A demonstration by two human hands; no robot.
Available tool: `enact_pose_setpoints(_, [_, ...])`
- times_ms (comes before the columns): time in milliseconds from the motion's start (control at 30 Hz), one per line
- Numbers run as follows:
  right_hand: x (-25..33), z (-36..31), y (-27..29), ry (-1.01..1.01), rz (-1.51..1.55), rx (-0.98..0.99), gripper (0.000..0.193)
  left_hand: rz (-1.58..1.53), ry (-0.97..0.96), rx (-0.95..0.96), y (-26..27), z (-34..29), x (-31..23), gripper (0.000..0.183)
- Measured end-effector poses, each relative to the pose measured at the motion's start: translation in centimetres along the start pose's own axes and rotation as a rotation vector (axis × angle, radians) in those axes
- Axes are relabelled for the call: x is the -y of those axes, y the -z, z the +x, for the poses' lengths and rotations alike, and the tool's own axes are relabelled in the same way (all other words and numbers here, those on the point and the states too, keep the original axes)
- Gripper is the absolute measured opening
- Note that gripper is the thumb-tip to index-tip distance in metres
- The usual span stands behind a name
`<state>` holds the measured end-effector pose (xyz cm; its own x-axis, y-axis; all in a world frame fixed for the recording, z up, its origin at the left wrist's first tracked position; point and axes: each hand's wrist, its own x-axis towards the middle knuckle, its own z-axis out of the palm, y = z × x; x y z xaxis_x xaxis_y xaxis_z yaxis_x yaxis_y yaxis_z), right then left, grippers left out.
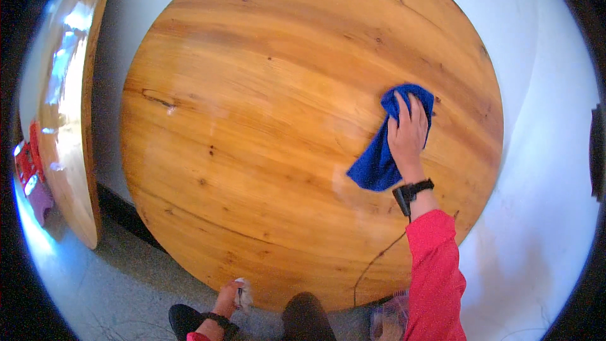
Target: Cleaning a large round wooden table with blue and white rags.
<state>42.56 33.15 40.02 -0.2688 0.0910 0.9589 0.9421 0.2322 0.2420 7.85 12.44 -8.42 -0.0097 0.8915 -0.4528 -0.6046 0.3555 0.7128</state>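
Note:
My right hand [409,135] rests on a bunched blue cloth [377,163], holding it against the round wooden table [265,113] right of its middle. The fingers reach forward over the cloth, and one end of it trails toward the near left. At the table's near edge, my left hand [226,299] is closed on a small crumpled white thing [243,295], perhaps a tissue; its kind is not clear. Both wrists wear black bands, the right one with a dark box.
Another shiny wooden tabletop [69,107] stands at the left, with red and purple things [33,177] beyond it. A white wall [543,126] runs along the right. A dark cable [372,262] crosses the near tabletop. A clear plastic container [389,319] sits below the edge, beside my knee [306,319].

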Motion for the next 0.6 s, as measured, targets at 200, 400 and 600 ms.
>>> enact_pose_setpoints(200, [-2.3, 3.0, -0.5, 0.065, -0.03, -0.069, 0.051, 0.066, -0.001, -0.045, -0.5, -1.0, -0.4, 0.029])
enact_pose_setpoints(400, [-7.2, -0.2, -0.2, -0.123, -0.069, -0.09, 0.049, 0.147, 0.007, -0.12, 2.1, 2.6, 1.0, 0.024])
enact_pose_setpoints(600, [-13.5, -8.9, 2.4, -0.364, -0.216, -0.038, 0.051, 0.183, 0.004, -0.091, -3.3, -2.0, -1.7, 0.022])
